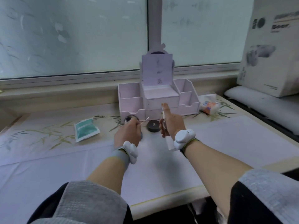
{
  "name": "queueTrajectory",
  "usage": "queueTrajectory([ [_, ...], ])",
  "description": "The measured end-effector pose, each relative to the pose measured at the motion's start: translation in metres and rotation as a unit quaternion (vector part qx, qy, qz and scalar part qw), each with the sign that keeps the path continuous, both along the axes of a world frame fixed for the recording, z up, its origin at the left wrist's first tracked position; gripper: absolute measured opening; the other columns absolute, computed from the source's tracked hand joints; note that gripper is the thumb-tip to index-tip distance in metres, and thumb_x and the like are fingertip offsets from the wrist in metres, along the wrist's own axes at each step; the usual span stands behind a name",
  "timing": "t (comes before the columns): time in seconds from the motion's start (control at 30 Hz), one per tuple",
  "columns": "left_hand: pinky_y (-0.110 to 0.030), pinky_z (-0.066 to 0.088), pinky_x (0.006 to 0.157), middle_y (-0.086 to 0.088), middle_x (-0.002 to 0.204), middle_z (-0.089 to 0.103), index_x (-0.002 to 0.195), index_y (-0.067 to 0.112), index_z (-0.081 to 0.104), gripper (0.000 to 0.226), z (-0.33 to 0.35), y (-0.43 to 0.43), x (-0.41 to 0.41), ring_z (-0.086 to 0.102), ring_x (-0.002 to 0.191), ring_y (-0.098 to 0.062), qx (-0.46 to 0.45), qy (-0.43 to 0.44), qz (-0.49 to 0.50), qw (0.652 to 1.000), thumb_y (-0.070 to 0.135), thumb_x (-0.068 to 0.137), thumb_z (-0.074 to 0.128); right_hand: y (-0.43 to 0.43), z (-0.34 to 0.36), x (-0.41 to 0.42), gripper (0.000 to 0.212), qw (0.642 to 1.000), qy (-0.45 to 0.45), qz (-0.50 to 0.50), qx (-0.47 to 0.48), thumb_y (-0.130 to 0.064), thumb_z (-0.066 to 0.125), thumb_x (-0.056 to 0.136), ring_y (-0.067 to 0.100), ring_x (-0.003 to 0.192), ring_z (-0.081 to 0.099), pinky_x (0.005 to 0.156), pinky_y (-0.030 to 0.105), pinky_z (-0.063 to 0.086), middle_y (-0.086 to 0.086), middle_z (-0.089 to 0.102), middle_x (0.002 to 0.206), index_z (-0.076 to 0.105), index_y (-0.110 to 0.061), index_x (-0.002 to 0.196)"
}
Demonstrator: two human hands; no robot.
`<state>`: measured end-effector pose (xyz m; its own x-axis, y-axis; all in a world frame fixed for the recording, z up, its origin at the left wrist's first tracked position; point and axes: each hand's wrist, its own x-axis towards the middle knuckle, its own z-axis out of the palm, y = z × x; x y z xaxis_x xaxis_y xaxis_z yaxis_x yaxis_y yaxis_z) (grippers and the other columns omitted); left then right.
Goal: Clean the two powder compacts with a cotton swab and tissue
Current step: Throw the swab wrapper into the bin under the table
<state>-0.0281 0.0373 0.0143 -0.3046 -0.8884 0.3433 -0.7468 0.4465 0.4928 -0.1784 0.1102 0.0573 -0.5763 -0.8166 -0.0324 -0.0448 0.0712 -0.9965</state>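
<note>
My left hand pinches a cotton swab whose white tip points up and to the right. Behind this hand an open round compact shows its lid; the hand hides most of it, and I cannot tell whether it is held. A closed black round compact sits on the table between my hands, touched by neither. My right hand is closed around a white tissue, which sticks out above the thumb and hangs down below the wrist. Something small and shiny sits in its fingers, unclear.
A pale pink desk organizer stands just behind the hands against the window sill. A green sachet lies to the left, a tissue pack at the right rear, and a large cardboard box at the far right. A white sheet covers the near table.
</note>
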Motion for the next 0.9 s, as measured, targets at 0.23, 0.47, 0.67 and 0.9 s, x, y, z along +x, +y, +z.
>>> queueTrajectory([
  [0.23, -0.039, 0.055, 0.08, 0.01, 0.089, 0.073, 0.101, 0.03, 0.056, 0.012, 0.009, 0.059, -0.077, 0.066, 0.087, -0.024, 0.059, 0.056, -0.137, 0.987, 0.027, 0.095, 0.046, 0.088, -0.015, -0.046, 0.062, 0.998, -0.008, -0.056, 0.03, -0.06, 0.051, 0.088, 0.022, 0.043, 0.047, 0.044, 0.029, 0.041, 0.01, 0.052, 0.049, 0.06, -0.003, 0.065],
  [0.47, -0.041, 0.053, 0.074, -0.002, 0.084, 0.068, 0.094, 0.025, 0.054, 0.011, 0.01, 0.162, -0.168, 0.062, 0.081, -0.03, 0.119, 0.059, -0.251, 0.959, 0.033, 0.091, 0.049, 0.191, -0.01, -0.091, 0.068, 0.984, -0.032, -0.173, 0.019, -0.069, 0.046, 0.088, 0.023, 0.044, 0.048, 0.045, 0.027, 0.044, 0.013, 0.053, 0.053, 0.058, -0.006, 0.067],
  [0.67, -0.036, 0.041, 0.069, -0.006, 0.084, 0.062, 0.1, 0.02, 0.052, 0.013, 0.004, 0.25, -0.215, 0.056, 0.081, -0.033, 0.163, 0.081, -0.299, 0.937, 0.029, 0.092, 0.048, 0.285, -0.017, -0.13, 0.066, 0.958, -0.021, -0.278, 0.06, -0.066, 0.045, 0.091, 0.022, 0.051, 0.053, 0.05, 0.024, 0.045, 0.011, 0.059, 0.059, 0.06, -0.006, 0.068],
  [0.9, -0.04, 0.049, 0.071, -0.01, 0.089, 0.066, 0.102, 0.016, 0.048, 0.015, -0.072, 0.309, -0.219, 0.063, 0.084, -0.038, 0.191, -0.057, -0.365, 0.91, 0.03, 0.096, 0.046, 0.355, -0.127, -0.138, 0.072, 0.93, -0.087, -0.333, 0.124, -0.071, 0.049, 0.086, 0.023, 0.044, 0.048, 0.048, 0.028, 0.043, 0.012, 0.053, 0.05, 0.061, -0.004, 0.064],
])
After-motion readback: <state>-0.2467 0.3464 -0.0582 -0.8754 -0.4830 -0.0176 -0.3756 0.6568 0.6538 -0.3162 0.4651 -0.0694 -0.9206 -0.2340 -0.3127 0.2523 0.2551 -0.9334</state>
